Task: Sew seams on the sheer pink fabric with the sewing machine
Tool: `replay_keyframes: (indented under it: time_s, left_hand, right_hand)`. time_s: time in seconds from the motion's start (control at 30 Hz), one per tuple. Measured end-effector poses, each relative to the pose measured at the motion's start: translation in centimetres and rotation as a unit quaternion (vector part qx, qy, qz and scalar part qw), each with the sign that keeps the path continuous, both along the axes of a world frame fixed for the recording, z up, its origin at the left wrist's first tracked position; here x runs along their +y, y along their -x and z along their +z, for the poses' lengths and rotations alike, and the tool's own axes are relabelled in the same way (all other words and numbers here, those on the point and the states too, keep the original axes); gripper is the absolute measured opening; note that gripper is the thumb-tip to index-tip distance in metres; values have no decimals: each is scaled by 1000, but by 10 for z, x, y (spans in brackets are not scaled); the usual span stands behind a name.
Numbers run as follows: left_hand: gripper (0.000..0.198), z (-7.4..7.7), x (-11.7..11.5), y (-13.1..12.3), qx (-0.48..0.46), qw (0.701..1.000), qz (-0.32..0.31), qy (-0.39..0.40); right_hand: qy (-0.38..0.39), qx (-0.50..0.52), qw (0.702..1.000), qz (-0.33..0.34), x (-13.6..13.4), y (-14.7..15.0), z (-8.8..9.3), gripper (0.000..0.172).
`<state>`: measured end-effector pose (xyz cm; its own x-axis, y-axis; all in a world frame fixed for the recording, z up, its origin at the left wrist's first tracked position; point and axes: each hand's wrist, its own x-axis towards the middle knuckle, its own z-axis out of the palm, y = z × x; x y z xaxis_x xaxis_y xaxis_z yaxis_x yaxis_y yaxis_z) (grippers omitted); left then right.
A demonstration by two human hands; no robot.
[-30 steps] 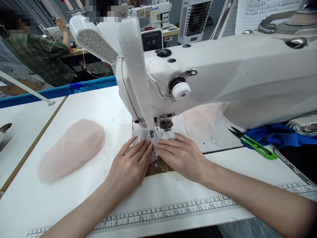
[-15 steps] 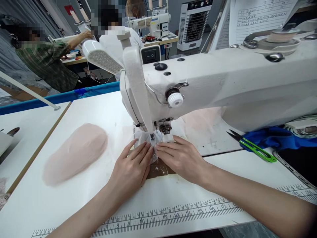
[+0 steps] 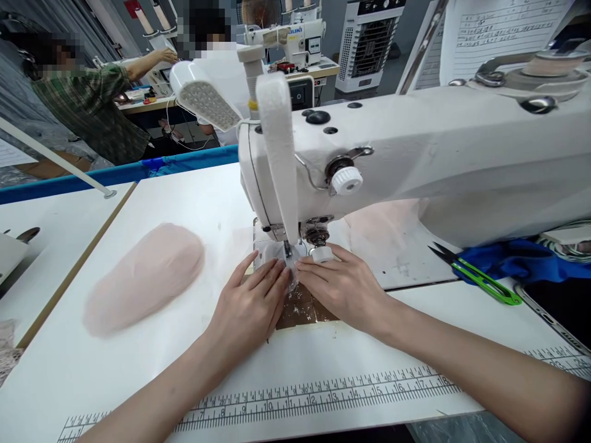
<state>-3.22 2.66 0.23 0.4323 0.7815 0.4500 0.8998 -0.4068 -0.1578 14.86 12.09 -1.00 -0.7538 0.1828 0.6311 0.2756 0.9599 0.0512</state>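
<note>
A white sewing machine point(image 3: 295, 166) stands before me. Under its needle and presser foot point(image 3: 287, 248) lies a small piece of sheer, whitish fabric point(image 3: 273, 250), partly hidden by my fingers. My left hand point(image 3: 252, 295) rests on the fabric left of the foot, fingers stretched out and flat. From the right, my right hand point(image 3: 344, 288) presses flat beside the foot, its fingertips on the fabric edge. Neither hand is closed around anything. Below the fingertips a brown patch point(image 3: 302, 307) with bits of thread shows in the table.
A pale pink, padded-looking oval piece point(image 3: 148, 277) lies on the white table point(image 3: 221, 375) at left. Green-handled thread snips point(image 3: 489, 280) lie at right beside blue cloth point(image 3: 517, 261). A printed ruler point(image 3: 300, 400) runs along the front edge. Two people work beyond the table.
Less of the sheer fabric shows between my hands, and more of the brown patch is visible. Both hands stay flat by the foot. The camera view has shifted slightly.
</note>
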Motion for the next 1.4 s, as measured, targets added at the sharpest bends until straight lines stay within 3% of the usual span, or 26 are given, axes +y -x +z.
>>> replay_keyframes:
  time_s: [0.4, 0.8, 1.4]
  left_hand:
    - [28, 1, -4, -1, 0, 1000, -27, -9]
    - [23, 0, -11, -6, 12, 1000, -13, -19]
    - [28, -4, 0, 1, 3, 1000, 19, -18]
  right_hand:
    - [3, 4, 1000, -22, -1, 2, -2, 20]
    - [2, -5, 1000, -17, -8, -3, -2, 19]
    - [-51, -45, 996, -59, -1, 8, 2, 23]
